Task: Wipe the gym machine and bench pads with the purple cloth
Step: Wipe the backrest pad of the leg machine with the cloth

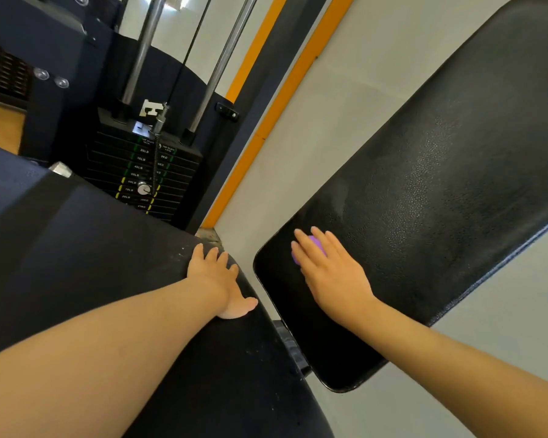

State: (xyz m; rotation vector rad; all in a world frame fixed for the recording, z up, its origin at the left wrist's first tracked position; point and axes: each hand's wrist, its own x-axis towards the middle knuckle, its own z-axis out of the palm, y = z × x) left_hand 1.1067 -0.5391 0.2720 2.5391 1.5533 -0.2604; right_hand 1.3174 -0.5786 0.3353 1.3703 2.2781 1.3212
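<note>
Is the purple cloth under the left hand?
No, the cloth lies under the right hand on one pad, while the left hand rests bare on another.

gym: weight stack [143, 172] with lb/kg labels, guide rods [143, 52], black bench pad [440, 184].

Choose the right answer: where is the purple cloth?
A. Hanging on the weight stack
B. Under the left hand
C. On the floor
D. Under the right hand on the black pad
D: purple cloth peeks out beneath the flat fingers of the right hand pressed on the black pad.
</note>
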